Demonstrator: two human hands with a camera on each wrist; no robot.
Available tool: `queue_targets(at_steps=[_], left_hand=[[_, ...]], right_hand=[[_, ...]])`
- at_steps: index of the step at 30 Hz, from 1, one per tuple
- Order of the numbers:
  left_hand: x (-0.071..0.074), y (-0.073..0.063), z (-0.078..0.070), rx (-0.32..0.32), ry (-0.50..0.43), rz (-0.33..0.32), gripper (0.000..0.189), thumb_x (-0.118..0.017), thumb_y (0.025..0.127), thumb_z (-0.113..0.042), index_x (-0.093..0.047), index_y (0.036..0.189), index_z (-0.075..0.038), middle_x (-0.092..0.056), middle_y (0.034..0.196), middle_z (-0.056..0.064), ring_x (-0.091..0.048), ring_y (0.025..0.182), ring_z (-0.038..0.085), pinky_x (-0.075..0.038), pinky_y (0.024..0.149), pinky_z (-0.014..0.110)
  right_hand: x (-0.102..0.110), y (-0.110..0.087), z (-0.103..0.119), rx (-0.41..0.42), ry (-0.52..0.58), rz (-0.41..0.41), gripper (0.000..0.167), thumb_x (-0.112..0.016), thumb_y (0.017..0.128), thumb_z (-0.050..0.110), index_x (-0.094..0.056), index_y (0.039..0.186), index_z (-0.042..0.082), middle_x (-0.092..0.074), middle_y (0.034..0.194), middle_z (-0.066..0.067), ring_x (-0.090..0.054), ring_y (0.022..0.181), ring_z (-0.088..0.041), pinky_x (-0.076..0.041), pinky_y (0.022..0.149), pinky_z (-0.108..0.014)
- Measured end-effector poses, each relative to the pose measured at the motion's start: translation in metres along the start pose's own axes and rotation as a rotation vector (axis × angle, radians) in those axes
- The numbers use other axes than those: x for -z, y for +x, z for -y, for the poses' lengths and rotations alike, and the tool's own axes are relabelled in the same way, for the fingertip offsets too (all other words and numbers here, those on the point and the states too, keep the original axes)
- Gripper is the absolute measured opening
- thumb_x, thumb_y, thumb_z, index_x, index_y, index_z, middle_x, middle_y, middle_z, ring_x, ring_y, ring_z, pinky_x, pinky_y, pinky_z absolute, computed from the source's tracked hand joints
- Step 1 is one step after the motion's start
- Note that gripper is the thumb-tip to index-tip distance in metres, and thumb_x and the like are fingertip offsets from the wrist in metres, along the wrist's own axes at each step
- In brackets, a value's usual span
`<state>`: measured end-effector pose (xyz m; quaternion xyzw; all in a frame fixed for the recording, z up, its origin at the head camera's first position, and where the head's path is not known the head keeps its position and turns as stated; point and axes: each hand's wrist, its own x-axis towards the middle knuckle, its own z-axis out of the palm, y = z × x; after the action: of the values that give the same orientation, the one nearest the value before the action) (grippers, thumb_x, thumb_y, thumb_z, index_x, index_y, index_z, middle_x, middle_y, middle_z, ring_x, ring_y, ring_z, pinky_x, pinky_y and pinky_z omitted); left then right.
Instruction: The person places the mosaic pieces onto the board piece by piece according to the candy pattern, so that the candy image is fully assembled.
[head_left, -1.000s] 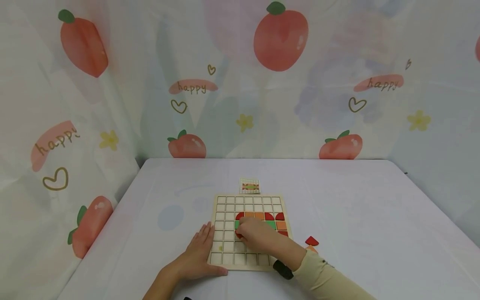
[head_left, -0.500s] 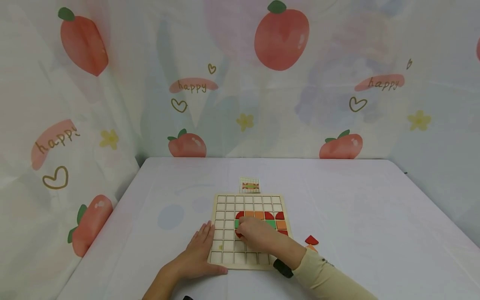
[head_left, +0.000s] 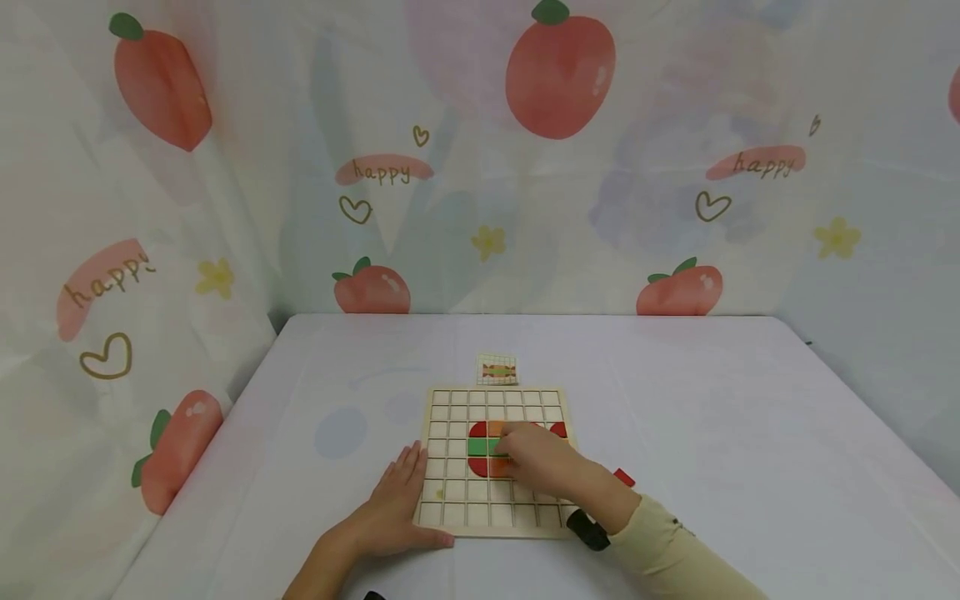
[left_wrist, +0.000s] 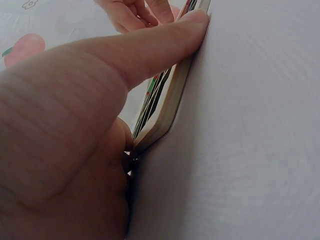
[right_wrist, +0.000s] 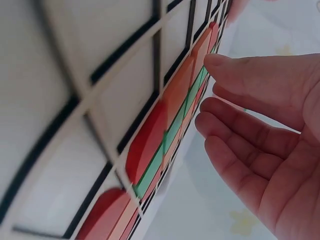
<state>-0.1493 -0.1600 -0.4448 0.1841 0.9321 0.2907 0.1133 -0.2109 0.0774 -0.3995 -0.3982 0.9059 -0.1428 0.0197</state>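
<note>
A wooden grid board (head_left: 480,532) lies flat on the table. Red tiles (head_left: 478,467), green tiles (head_left: 477,447) and orange tiles (head_left: 495,428) fill cells in its middle rows. My left hand (head_left: 393,510) rests at the board's near left corner, fingers along the left side and thumb (left_wrist: 165,42) at the front edge. Over the tiled rows is my right hand (head_left: 543,460), hiding several of them in the head view. In the right wrist view its fingers are loosely bent near the green row, with nothing visible between them; contact is unclear.
A small pattern card (head_left: 497,370) stands or lies just beyond the board. One loose red tile (head_left: 624,477) shows to the right, partly behind the right forearm. Near the right wrist is a black object (head_left: 588,530). A printed cloth (head_left: 450,167) hangs behind the table.
My right hand has shifted right along the tiled rows, uncovering red, green and orange tiles at their left end. The left hand stays in place.
</note>
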Motion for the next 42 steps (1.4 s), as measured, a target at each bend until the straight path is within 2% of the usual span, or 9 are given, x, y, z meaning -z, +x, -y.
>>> queue_targets(at_steps=[9, 16, 22, 26, 28, 31, 36, 42], left_hand=[[-0.001, 0.001, 0.002, -0.004, 0.009, -0.003, 0.12, -0.064, 0.068, -0.067, -0.008, 0.144, 0.008, -0.004, 0.15, 0.022, 0.0, 0.137, 0.033, -0.007, 0.107, 0.051], [0.0, 0.0, 0.002, 0.0, 0.009, 0.001, 0.121, -0.063, 0.068, -0.068, -0.007, 0.144, 0.007, -0.003, 0.15, 0.021, 0.001, 0.137, 0.033, -0.007, 0.106, 0.052], [0.001, -0.001, 0.001, 0.007, 0.005, -0.001, 0.121, -0.064, 0.068, -0.067, -0.007, 0.144, 0.008, -0.003, 0.15, 0.021, 0.001, 0.137, 0.033, -0.007, 0.106, 0.052], [0.001, -0.001, -0.001, 0.008, -0.003, 0.0, 0.12, -0.065, 0.068, -0.066, -0.007, 0.144, 0.007, -0.004, 0.15, 0.021, 0.0, 0.137, 0.033, -0.007, 0.107, 0.051], [0.001, -0.001, -0.001, 0.008, -0.006, 0.001, 0.12, -0.065, 0.068, -0.066, -0.007, 0.144, 0.008, -0.004, 0.15, 0.022, 0.0, 0.137, 0.033, -0.007, 0.106, 0.052], [0.001, -0.002, -0.001, 0.007, -0.008, -0.001, 0.12, -0.066, 0.068, -0.065, -0.008, 0.144, 0.008, -0.004, 0.15, 0.022, 0.0, 0.137, 0.034, -0.007, 0.106, 0.052], [0.0, -0.002, 0.0, 0.007, 0.004, -0.009, 0.121, -0.065, 0.067, -0.067, -0.008, 0.144, 0.007, -0.004, 0.151, 0.021, 0.0, 0.137, 0.033, -0.007, 0.107, 0.051], [0.0, -0.001, 0.001, 0.004, 0.007, -0.004, 0.121, -0.064, 0.067, -0.068, -0.007, 0.144, 0.007, -0.003, 0.151, 0.021, 0.001, 0.137, 0.033, -0.007, 0.107, 0.051]], right_hand=[[0.006, -0.018, -0.014, -0.006, 0.002, -0.029, 0.01, -0.07, 0.077, -0.001, -0.068, 0.075, 0.009, -0.05, 0.073, 0.004, -0.044, 0.065, -0.008, -0.041, 0.057, -0.021], [0.014, -0.031, -0.025, -0.038, -0.003, -0.028, 0.008, -0.071, 0.076, -0.001, -0.069, 0.081, 0.005, -0.053, 0.075, 0.003, -0.045, 0.065, -0.009, -0.043, 0.058, -0.023], [0.019, -0.039, -0.032, -0.04, 0.009, -0.035, 0.011, -0.07, 0.076, -0.002, -0.064, 0.072, 0.008, -0.056, 0.078, 0.001, -0.049, 0.07, -0.011, -0.044, 0.06, -0.025], [0.022, -0.046, -0.036, -0.102, 0.0, -0.027, 0.011, -0.071, 0.076, 0.001, -0.065, 0.073, 0.01, -0.055, 0.078, 0.003, -0.048, 0.07, -0.011, -0.046, 0.062, -0.026], [0.023, -0.05, -0.038, -0.161, 0.013, -0.011, 0.007, -0.073, 0.076, 0.003, -0.069, 0.079, 0.008, -0.057, 0.08, 0.003, -0.051, 0.073, -0.012, -0.047, 0.065, -0.027], [0.024, -0.055, -0.04, -0.244, 0.044, 0.001, 0.016, -0.072, 0.076, 0.003, -0.071, 0.092, 0.005, -0.06, 0.087, 0.002, -0.055, 0.08, -0.014, -0.05, 0.071, -0.031], [0.025, -0.061, -0.043, -0.328, 0.069, 0.021, 0.016, -0.071, 0.078, 0.006, -0.072, 0.094, 0.005, -0.059, 0.086, 0.005, -0.055, 0.081, -0.014, -0.05, 0.076, -0.032], [0.03, -0.069, -0.045, -0.381, 0.109, 0.07, 0.017, -0.073, 0.077, 0.007, -0.072, 0.094, 0.008, -0.059, 0.088, 0.005, -0.056, 0.084, -0.015, -0.05, 0.077, -0.034]])
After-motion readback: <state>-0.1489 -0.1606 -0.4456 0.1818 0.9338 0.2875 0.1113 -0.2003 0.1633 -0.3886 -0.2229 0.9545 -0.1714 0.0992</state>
